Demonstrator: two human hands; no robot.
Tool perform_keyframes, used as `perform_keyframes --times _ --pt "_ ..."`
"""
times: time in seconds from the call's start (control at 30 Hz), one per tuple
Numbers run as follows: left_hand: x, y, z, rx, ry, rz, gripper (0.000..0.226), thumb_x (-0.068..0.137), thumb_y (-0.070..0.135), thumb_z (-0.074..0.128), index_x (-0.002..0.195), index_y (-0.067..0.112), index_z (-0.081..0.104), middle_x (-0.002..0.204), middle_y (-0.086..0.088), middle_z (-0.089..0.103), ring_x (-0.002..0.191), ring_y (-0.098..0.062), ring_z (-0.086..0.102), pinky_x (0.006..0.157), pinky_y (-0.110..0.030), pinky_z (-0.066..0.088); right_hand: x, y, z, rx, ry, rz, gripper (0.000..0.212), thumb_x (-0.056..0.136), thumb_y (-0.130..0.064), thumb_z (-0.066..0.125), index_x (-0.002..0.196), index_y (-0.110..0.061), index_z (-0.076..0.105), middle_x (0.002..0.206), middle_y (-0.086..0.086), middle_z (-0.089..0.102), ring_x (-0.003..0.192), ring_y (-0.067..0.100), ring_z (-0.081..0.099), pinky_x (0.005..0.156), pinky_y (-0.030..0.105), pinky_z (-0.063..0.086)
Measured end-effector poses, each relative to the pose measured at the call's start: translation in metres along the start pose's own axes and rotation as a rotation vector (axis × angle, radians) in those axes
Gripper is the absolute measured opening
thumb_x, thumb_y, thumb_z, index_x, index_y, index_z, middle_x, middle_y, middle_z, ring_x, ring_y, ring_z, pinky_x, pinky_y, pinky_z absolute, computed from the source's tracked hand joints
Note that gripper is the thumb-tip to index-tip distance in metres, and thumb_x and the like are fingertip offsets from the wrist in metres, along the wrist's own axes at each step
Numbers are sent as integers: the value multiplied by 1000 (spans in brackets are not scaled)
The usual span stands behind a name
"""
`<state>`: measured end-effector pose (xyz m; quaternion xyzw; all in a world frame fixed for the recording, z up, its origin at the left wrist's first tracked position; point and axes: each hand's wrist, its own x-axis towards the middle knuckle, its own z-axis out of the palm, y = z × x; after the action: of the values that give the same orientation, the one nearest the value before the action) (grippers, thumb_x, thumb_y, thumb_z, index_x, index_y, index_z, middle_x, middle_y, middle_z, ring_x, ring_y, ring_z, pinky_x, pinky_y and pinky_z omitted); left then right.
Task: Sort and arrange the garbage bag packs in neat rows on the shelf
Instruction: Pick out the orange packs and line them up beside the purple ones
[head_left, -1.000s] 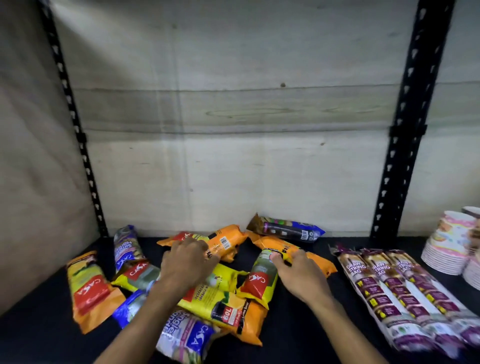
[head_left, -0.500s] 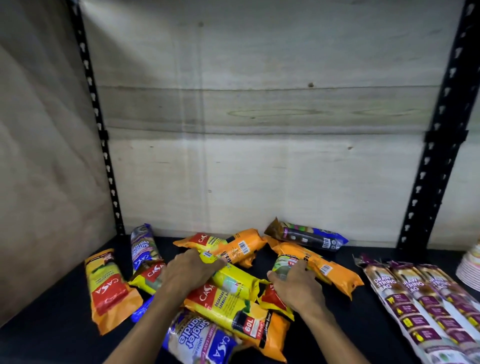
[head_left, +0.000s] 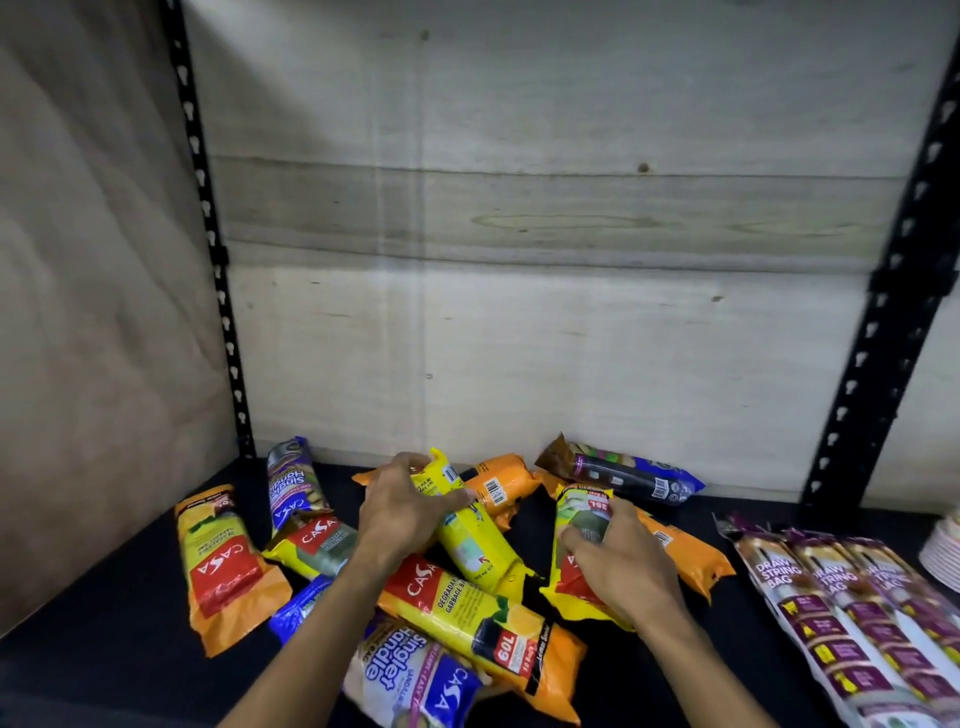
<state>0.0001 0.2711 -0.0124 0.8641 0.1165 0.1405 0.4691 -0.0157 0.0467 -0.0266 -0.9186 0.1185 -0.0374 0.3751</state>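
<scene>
Both hands have lifted packs up since half a second ago. Now the left hand (head_left: 402, 512) is wrapped tight around a yellow garbage bag pack (head_left: 470, 525), tilted with its top end up. The right hand (head_left: 618, 564) is closed on a yellow and red pack (head_left: 574, 525), holding its top end up off the pile.

All the packs sit in a messy heap on a dark black shelf (head_left: 93, 639). An orange CASA pack (head_left: 223, 566) lies alone on the left. A blue Singlet Handle pack (head_left: 410, 675) lies at the front, and a long 60L pack (head_left: 488, 623) rests across it. A dark purple pack (head_left: 623, 475) lies at the back, near the wall.

On the right, three Draw String Bag packs (head_left: 841, 613) lie side by side in a neat row.

Behind the shelf is a pale wooden board wall (head_left: 519, 260). Black metal posts with holes (head_left: 878, 338) stand at both sides.
</scene>
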Motion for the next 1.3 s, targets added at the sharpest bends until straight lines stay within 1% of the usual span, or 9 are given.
perform_keyframes --times 0.23,0.37,0.5,0.67,0.73,0.87,0.97,1.17,1.3 --pt "23 -1 -45 -226 193 -8 79 54 50 90 117 19 54 102 0 66 91 -20 67 79 -39 57 -14 -60 -4 107 57 -221 60 86 -54 68 131 -24 42 98 -7 64 71 6 62 54 21 45" --pt "47 -14 -76 -287 249 -30 70 55 46 91 108 11 61 91 -2 74 74 -16 72 56 -27 53 -12 -100 21 93 -3 -329 56 86 -53 67 130 -24 47 109 -3 69 88 15 67 66 26 50" --pt "69 -38 -96 -330 262 -86 83 42 53 90 106 9 62 86 -3 75 67 -23 74 62 -46 62 1 -134 54 47 -61 -425 50 84 -53 68 122 -21 62 115 -1 71 102 20 66 83 31 52" --pt "108 -82 -105 -360 251 -137 98 27 64 89 104 9 66 89 -3 76 73 -20 75 73 -45 62 26 -160 91 -3 -127 -479 49 84 -51 68 123 -21 65 121 2 69 111 25 63 86 33 50" --pt "109 -82 -108 -347 221 -163 86 37 57 90 103 7 67 88 -3 76 73 -20 75 76 -44 61 33 -164 103 -19 -141 -488 52 84 -51 68 126 -20 62 124 3 67 114 26 61 88 34 48" --pt "110 -79 -107 -347 206 -201 21 73 24 85 77 10 69 78 -9 75 73 -28 73 83 -47 58 46 -170 128 -43 -184 -518 54 83 -53 69 125 -19 60 121 5 67 110 29 63 88 37 52" --pt "119 -84 -105 -317 199 -209 21 80 20 80 71 16 61 58 5 70 69 -24 67 83 -41 55 52 -174 142 -56 -211 -543 53 83 -53 68 124 -20 61 118 6 69 106 30 64 86 38 54" --pt "138 -104 -110 -164 179 -227 27 74 44 81 75 20 68 87 -6 75 80 -28 71 85 -47 57 61 -178 164 -100 -232 -567 52 88 -51 64 127 -16 58 124 9 65 114 33 60 91 39 50" --pt "140 -105 -108 21 162 -191 46 74 55 75 102 18 72 104 -6 74 92 -26 69 88 -41 55 63 -177 171 -124 -231 -597 46 96 -41 57 131 -11 58 132 11 62 122 34 55 98 39 47"
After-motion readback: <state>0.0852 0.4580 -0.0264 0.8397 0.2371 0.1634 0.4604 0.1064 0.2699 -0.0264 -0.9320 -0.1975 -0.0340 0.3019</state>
